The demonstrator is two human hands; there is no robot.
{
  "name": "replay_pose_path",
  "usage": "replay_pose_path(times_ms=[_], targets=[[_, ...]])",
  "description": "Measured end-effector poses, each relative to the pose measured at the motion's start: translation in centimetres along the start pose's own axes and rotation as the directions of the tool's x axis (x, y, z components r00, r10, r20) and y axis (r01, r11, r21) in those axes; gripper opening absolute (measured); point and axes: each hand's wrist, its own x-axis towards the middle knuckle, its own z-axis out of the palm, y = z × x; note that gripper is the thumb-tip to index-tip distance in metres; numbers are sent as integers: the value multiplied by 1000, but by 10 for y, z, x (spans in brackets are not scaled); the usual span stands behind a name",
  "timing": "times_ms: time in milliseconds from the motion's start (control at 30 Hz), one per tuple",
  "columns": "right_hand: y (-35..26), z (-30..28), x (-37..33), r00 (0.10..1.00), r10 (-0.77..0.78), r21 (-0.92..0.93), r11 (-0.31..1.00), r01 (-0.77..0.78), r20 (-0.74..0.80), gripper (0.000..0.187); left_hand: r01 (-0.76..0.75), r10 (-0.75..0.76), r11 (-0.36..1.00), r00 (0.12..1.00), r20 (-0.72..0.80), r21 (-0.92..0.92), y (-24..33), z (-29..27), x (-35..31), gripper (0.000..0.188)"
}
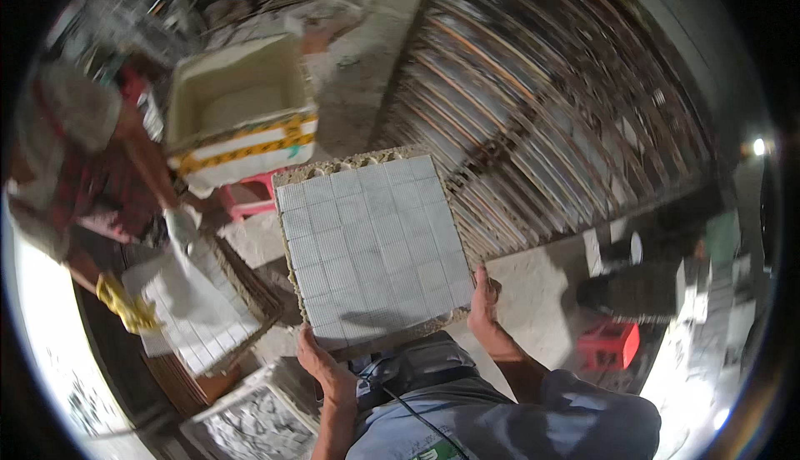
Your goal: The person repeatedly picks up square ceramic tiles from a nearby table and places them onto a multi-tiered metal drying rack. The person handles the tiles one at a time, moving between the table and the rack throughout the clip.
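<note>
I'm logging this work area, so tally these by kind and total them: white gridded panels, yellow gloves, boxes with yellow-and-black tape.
White gridded panels: 2 (the held panel, the panel at left)
Yellow glove: 1
Taped box: 1
Total: 4

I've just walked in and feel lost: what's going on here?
A person's left grip and right grip hold a squarish, rough-edged board faced with a pale grey grid, near its two closest corners. To the left, a co-worker's yellow glove and white glove are at a white, gridded panel. Beyond stands a cream, rectangular tub banded in yellow and black.
</note>
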Motion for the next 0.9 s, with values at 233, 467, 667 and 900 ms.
replay_pose_path(times_ms=[233,467,667,900], targets=[[105,-112,19,892,-399,-223,908,353,-213,35,-25,8,985,995,103,171,47,100,-34,40],[58,-189,10,606,-707,-674,649,353,-364,38,-20,-57,973,944,325,229,46,189,-79,41],[18,-219,22,773,-52,121,979,164,-632,50,-366,154,885,814,560,289,55,248,-98,38],[8,-235,37,761,3,229,954,192,-648,49,-84,-99,953,822,561,291,68,308,-99,40]])
